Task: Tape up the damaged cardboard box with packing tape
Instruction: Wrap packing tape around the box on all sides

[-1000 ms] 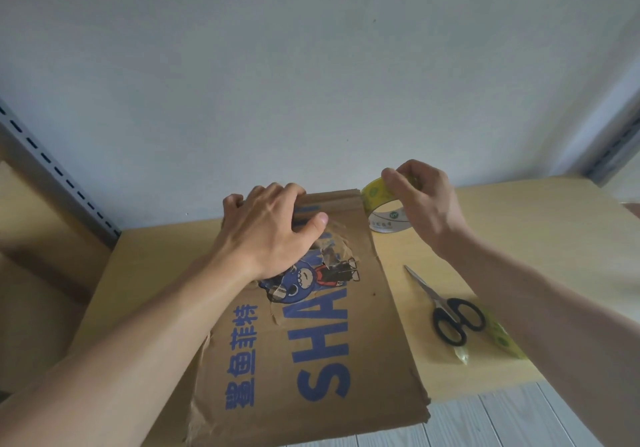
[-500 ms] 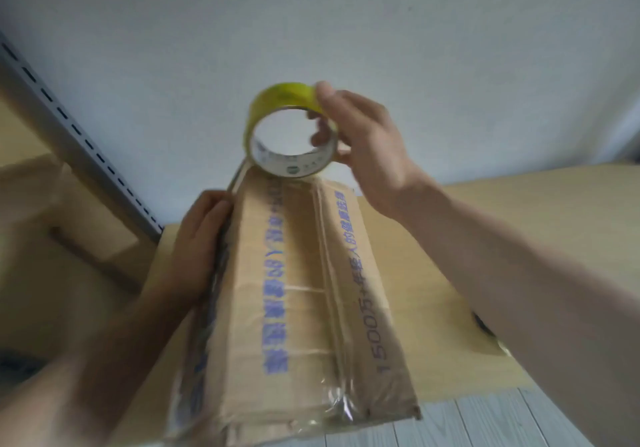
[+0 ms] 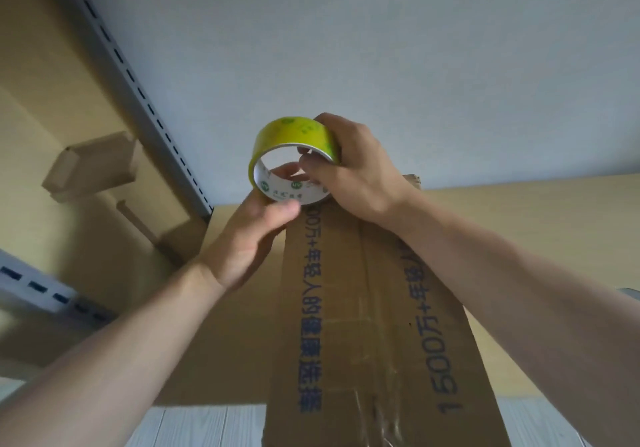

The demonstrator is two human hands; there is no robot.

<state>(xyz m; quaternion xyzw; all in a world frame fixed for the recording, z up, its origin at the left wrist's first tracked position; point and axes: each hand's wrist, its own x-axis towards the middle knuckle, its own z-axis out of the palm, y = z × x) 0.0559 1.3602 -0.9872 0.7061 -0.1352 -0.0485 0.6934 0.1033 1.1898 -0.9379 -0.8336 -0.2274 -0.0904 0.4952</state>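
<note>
Now right hand (image 3: 360, 176) grips tape roll (image 3: 294, 134) (thumb inside core); left hand (image 3: 249, 238) touches its rim, grip unclear.

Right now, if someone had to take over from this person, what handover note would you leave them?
Right hand: grips the yellow tape roll, held above the box's far end.
Left hand: pinches the roll's lower rim, probably feeling for the tape end.
Cardboard box: on the table, seam face up, wrinkled clear tape at its near end.
Done: roll picked up; no fresh strip visible on this face.
Left: pull tape out, lay it along the seam, cut it off.
</note>
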